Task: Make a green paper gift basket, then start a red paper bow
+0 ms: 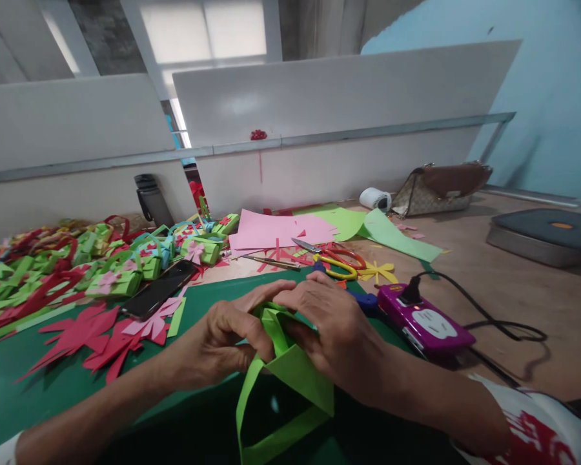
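Note:
A light green folded-paper basket (303, 374) with a long strip handle (244, 407) is between my two hands, over the green mat. My left hand (237, 329) is closed on its left upper edge, thumb and fingers pinching the paper. From the other side my right hand (334, 323) grips the basket, its fingers curled over the top. The fingertips of both hands meet there and partly hide the folds. The strip handle loops down toward me.
On the left lie a heap of small paper baskets (111, 278), a phone (159, 289) and red paper cutouts (80, 332). Ahead are pink sheets (281, 229) and scissors (341, 258). A purple power strip (426, 323) with a black cord sits right, near a lidded box (545, 242) and handbag (440, 190).

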Action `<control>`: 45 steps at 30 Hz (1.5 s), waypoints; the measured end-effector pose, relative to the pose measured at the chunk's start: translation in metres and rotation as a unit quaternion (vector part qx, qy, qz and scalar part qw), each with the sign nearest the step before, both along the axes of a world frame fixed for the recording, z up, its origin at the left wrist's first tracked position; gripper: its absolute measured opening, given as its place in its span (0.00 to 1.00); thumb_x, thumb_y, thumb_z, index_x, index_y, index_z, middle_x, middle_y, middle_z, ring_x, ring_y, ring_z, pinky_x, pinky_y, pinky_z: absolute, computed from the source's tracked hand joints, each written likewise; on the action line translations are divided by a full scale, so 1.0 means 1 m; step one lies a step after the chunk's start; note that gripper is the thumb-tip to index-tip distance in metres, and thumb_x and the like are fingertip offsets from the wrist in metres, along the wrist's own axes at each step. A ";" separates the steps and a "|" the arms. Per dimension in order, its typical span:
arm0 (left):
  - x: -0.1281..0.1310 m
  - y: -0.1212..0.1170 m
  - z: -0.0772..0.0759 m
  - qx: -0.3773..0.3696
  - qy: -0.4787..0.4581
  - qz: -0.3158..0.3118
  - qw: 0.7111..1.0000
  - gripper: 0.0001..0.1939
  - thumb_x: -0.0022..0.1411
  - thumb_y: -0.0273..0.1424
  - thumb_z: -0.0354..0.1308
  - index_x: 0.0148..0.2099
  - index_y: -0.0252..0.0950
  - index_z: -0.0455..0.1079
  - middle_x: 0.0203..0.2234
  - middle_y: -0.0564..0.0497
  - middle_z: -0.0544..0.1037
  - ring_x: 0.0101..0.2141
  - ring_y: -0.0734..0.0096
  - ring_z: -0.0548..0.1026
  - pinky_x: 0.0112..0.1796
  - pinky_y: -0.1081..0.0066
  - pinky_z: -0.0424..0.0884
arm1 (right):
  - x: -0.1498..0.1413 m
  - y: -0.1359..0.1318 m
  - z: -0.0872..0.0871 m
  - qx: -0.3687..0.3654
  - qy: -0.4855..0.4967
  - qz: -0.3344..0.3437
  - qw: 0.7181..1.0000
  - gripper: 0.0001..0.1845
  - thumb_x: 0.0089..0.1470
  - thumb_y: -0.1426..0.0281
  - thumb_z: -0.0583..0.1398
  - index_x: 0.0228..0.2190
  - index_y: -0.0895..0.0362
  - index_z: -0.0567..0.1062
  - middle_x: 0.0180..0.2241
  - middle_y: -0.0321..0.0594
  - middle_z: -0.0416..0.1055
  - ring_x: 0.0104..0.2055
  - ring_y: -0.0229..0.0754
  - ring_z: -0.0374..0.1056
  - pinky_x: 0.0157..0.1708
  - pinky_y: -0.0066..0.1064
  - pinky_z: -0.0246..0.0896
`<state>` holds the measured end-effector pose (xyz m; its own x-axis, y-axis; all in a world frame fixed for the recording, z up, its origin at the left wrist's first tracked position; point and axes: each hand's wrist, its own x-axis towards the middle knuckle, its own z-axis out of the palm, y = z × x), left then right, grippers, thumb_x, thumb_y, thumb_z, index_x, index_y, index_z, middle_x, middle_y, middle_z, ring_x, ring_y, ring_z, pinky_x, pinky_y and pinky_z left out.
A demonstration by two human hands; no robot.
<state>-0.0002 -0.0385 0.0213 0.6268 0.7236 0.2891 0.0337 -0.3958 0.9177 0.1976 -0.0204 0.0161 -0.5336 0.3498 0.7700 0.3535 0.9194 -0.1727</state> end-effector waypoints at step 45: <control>0.019 -0.059 -0.007 0.415 0.268 0.359 0.792 0.32 0.50 0.42 0.62 0.56 0.40 0.59 0.38 0.45 0.78 0.35 0.55 0.77 0.31 0.65 0.72 | 0.000 0.004 0.007 0.140 -0.102 -0.229 0.958 0.10 0.48 0.78 0.52 0.19 0.57 0.67 0.17 0.36 0.65 0.20 0.37 0.57 0.29 0.32 0.51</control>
